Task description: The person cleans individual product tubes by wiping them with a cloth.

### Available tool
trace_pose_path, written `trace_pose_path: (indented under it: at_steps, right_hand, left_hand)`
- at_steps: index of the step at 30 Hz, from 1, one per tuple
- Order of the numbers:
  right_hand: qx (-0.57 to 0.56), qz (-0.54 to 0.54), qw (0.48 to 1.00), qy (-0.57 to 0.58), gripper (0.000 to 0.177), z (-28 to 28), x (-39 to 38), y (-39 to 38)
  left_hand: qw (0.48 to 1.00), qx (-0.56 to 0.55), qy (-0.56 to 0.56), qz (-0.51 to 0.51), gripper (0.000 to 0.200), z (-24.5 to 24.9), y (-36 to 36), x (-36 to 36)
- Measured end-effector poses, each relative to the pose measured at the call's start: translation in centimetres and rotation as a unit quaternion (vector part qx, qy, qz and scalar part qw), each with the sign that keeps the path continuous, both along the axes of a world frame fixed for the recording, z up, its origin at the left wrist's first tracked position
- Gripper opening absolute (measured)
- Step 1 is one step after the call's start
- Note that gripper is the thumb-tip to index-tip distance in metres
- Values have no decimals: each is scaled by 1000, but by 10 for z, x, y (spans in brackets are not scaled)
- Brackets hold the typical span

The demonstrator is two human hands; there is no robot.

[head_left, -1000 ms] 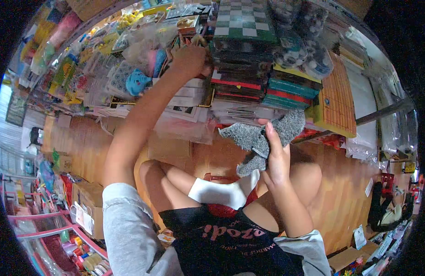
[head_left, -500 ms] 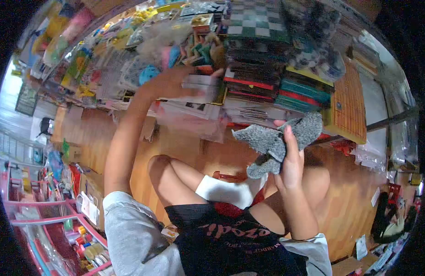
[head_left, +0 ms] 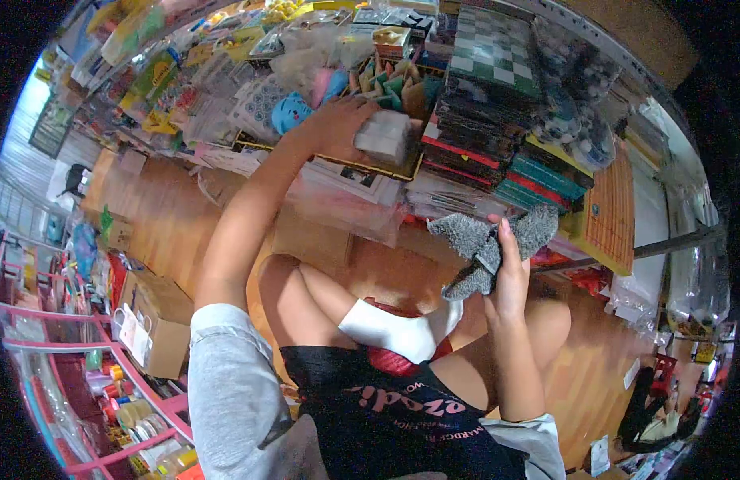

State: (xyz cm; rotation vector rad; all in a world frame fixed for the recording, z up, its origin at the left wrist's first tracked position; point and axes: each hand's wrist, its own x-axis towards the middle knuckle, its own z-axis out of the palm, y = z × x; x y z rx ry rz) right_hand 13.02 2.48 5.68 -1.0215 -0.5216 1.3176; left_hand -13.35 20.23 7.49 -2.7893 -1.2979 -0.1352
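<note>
Head view, we've got our left hand (head_left: pixel 334 120) clamped on a small pale box (head_left: pixel 383 136) by the stacked board games (head_left: pixel 474 144), light and stiff we reckon, right hand (head_left: pixel 510 280) bunching a soft grey cloth (head_left: pixel 466 236) round its middle

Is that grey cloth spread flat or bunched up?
Bunched up: the grey cloth is crumpled in the right hand, ends sticking out.

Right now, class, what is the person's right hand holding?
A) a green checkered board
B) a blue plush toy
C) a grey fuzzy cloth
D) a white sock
C: the right hand is closed around the grey fuzzy cloth, while the left hand grips a pale box.
</note>
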Motion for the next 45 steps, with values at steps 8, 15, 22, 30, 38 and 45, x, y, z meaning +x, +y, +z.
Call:
trace_pose_path:
  at_steps: [8,15,22,30,38,45]
  right_hand:
    - [11,0,1000,13,29,13,-1,-3]
    - [-10,49,998,-32,25,15,-9,-9]
    - [3,7,1000,1,27,14,1,-3]
    - [10,12,1000,-1,26,14,3,-4]
    - [-12,27,999,12,27,15,6,-6]
    - [-18,-6,999,-35,32,17,7,-7]
  left_hand:
    - [996,28,76,-41,79,3,19,4]
    - [997,73,2,-10,80,29,-28,0]
    - [977,96,-160,101,78,58,-57,-20]
    - [938,97,-218,250,77,66,-76,-52]
    - [844,242,-254,406,80,104,-52,-126]
    - [906,155,52,390,80,80,42,-211]
